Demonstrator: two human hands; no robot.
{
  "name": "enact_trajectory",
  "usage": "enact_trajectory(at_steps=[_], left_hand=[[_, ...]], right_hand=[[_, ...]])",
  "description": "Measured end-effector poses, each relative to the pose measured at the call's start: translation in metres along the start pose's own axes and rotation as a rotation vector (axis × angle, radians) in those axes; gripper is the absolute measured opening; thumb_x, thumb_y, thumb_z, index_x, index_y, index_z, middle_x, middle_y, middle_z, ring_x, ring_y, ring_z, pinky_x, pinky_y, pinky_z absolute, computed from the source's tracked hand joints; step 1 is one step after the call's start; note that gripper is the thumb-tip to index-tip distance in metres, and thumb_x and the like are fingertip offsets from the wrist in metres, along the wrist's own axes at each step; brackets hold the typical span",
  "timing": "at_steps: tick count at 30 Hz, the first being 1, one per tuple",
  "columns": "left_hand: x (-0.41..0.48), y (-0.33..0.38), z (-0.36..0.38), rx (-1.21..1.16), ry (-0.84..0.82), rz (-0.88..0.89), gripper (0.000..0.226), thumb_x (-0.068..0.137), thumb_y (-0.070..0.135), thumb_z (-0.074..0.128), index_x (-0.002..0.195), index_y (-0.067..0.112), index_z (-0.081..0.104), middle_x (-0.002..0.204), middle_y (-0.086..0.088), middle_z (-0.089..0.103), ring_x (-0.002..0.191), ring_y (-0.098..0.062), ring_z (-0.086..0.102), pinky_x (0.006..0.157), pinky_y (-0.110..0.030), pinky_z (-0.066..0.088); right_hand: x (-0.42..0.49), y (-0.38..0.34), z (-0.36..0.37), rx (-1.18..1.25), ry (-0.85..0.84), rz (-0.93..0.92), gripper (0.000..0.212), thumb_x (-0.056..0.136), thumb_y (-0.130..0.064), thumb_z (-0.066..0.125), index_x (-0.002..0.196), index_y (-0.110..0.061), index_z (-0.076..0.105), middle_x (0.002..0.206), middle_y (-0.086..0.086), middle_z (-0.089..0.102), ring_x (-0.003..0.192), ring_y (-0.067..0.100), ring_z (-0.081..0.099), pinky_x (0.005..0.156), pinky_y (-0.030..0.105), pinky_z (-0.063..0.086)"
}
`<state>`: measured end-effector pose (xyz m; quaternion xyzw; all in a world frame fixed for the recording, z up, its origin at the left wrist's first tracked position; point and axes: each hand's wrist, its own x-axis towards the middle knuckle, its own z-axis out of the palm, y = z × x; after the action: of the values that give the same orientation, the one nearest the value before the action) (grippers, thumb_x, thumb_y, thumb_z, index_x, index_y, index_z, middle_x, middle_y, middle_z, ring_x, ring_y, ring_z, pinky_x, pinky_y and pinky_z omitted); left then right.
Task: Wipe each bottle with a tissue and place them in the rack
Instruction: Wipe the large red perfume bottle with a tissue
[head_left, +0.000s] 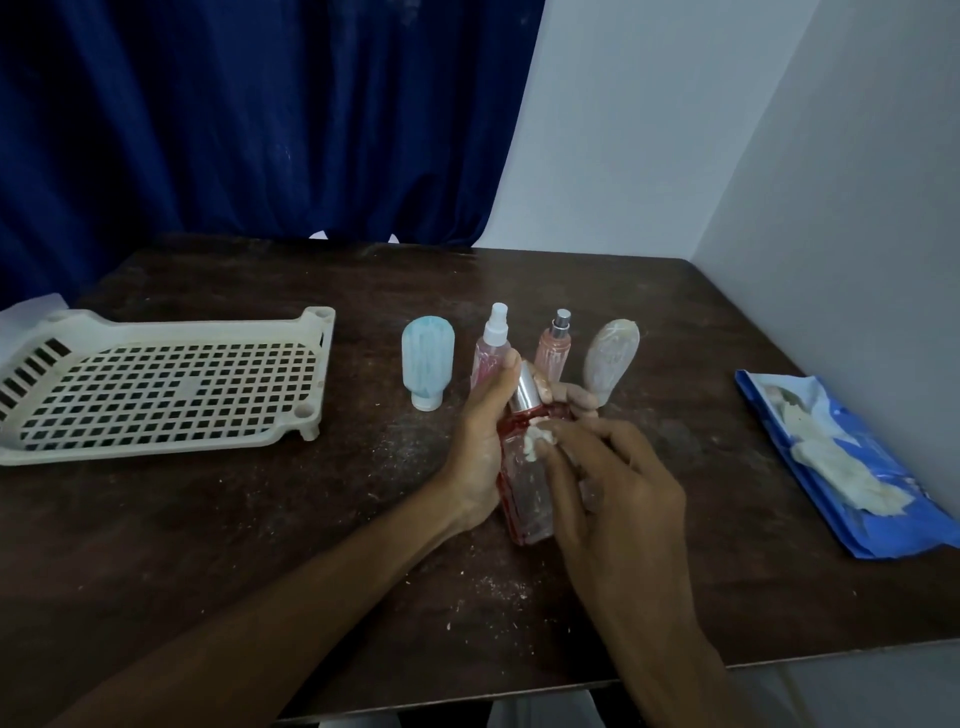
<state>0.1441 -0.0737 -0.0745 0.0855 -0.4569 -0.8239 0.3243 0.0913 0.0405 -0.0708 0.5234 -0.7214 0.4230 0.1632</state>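
Note:
My left hand (480, 436) grips a clear red-tinted bottle (524, 483) with a silver cap, tilted above the table's middle. My right hand (613, 499) pinches a small white tissue wad (535, 441) and presses it against the bottle's upper body. Behind the hands stand a pale blue bottle (427, 364) on its cap, a pink spray bottle (491, 345) with a white nozzle, a second pink spray bottle (557, 348) with a silver nozzle, and a beige bottle (609, 358) on its cap. The cream plastic rack (156, 384) lies at the left with nothing in it.
A blue tissue pack (841, 467) with white tissues showing lies at the right, near the wall. The dark wooden table (260, 519) carries white tissue crumbs around the hands. A blue curtain hangs behind the table.

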Motion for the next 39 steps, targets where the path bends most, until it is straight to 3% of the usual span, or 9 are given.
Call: enact_trajectory(at_steps=[4, 10, 14, 18, 22, 27, 30, 35, 39], left_hand=[[-0.001, 0.004, 0.004, 0.075, 0.033, 0.08, 0.068, 0.107, 0.038, 0.022, 0.068, 0.021, 0.075, 0.108, -0.036, 0.064, 0.097, -0.042, 0.061, 0.099, -0.057, 0.046], [0.003, 0.002, -0.002, 0.072, 0.049, 0.083, 0.059, 0.103, 0.043, 0.029, 0.074, 0.015, 0.072, 0.11, -0.031, 0.069, 0.108, -0.045, 0.066, 0.1, -0.052, 0.05], [0.006, -0.001, -0.006, 0.037, 0.016, 0.097, 0.053, 0.103, 0.042, 0.032, 0.079, 0.003, 0.056, 0.11, -0.035, 0.067, 0.107, -0.045, 0.067, 0.096, -0.048, 0.054], [0.006, -0.001, -0.009, 0.009, -0.014, 0.076, 0.046, 0.101, 0.041, 0.032, 0.084, 0.001, 0.048, 0.111, -0.035, 0.067, 0.109, -0.043, 0.067, 0.093, -0.042, 0.055], [0.007, -0.003, -0.012, -0.023, -0.002, 0.048, 0.047, 0.099, 0.044, 0.036, 0.087, 0.001, 0.05, 0.113, -0.035, 0.066, 0.109, -0.044, 0.067, 0.095, -0.046, 0.055], [0.008, -0.004, -0.011, 0.015, 0.001, 0.082, 0.05, 0.104, 0.041, 0.032, 0.093, -0.003, 0.053, 0.111, -0.035, 0.067, 0.11, -0.043, 0.066, 0.098, -0.046, 0.053], [0.008, -0.004, -0.012, 0.022, 0.019, 0.08, 0.054, 0.102, 0.041, 0.033, 0.098, -0.008, 0.056, 0.112, -0.035, 0.067, 0.112, -0.042, 0.066, 0.098, -0.044, 0.053], [0.01, -0.006, -0.015, 0.02, 0.029, 0.052, 0.068, 0.099, 0.049, 0.038, 0.107, -0.015, 0.06, 0.115, -0.035, 0.066, 0.112, -0.045, 0.065, 0.103, -0.053, 0.049], [0.009, -0.006, -0.012, 0.041, 0.036, 0.05, 0.071, 0.098, 0.049, 0.038, 0.109, -0.018, 0.059, 0.112, -0.033, 0.067, 0.109, -0.043, 0.067, 0.1, -0.047, 0.053]], right_hand=[[0.01, 0.021, -0.002, 0.041, 0.03, 0.102, 0.016, 0.091, -0.009, 0.068, 0.106, -0.012, 0.075, 0.094, -0.001, 0.065, 0.079, 0.005, 0.06, 0.067, 0.028, 0.057], [-0.003, 0.01, -0.002, 0.078, 0.009, 0.072, 0.015, 0.09, -0.009, 0.071, 0.104, -0.011, 0.077, 0.095, -0.002, 0.066, 0.08, 0.003, 0.063, 0.072, 0.009, 0.049], [0.004, 0.023, -0.002, 0.086, 0.008, 0.13, 0.015, 0.093, -0.011, 0.068, 0.104, -0.014, 0.077, 0.094, -0.004, 0.066, 0.081, 0.002, 0.063, 0.069, 0.02, 0.054], [0.015, 0.019, 0.0, 0.104, 0.017, 0.101, 0.014, 0.094, -0.012, 0.067, 0.104, -0.014, 0.076, 0.095, -0.003, 0.065, 0.081, 0.003, 0.062, 0.069, 0.021, 0.054], [0.003, 0.014, -0.001, 0.084, -0.014, 0.045, 0.013, 0.091, -0.01, 0.069, 0.102, -0.012, 0.076, 0.094, -0.003, 0.066, 0.081, 0.001, 0.061, 0.072, 0.009, 0.048], [0.009, 0.028, 0.0, 0.103, 0.009, 0.109, 0.015, 0.092, -0.01, 0.068, 0.104, -0.015, 0.077, 0.094, -0.005, 0.065, 0.081, 0.002, 0.062, 0.067, 0.025, 0.055], [0.015, 0.021, 0.002, 0.111, 0.021, 0.089, 0.015, 0.093, -0.011, 0.067, 0.104, -0.014, 0.076, 0.094, -0.004, 0.065, 0.081, 0.003, 0.062, 0.068, 0.022, 0.054], [-0.001, 0.02, -0.002, 0.127, -0.006, 0.059, 0.017, 0.091, -0.01, 0.07, 0.107, -0.015, 0.076, 0.097, -0.005, 0.066, 0.084, 0.002, 0.063, 0.07, 0.019, 0.054], [0.003, 0.027, -0.002, 0.136, 0.023, 0.114, 0.017, 0.092, -0.01, 0.069, 0.106, -0.015, 0.077, 0.096, -0.005, 0.066, 0.083, 0.002, 0.064, 0.068, 0.022, 0.055]])
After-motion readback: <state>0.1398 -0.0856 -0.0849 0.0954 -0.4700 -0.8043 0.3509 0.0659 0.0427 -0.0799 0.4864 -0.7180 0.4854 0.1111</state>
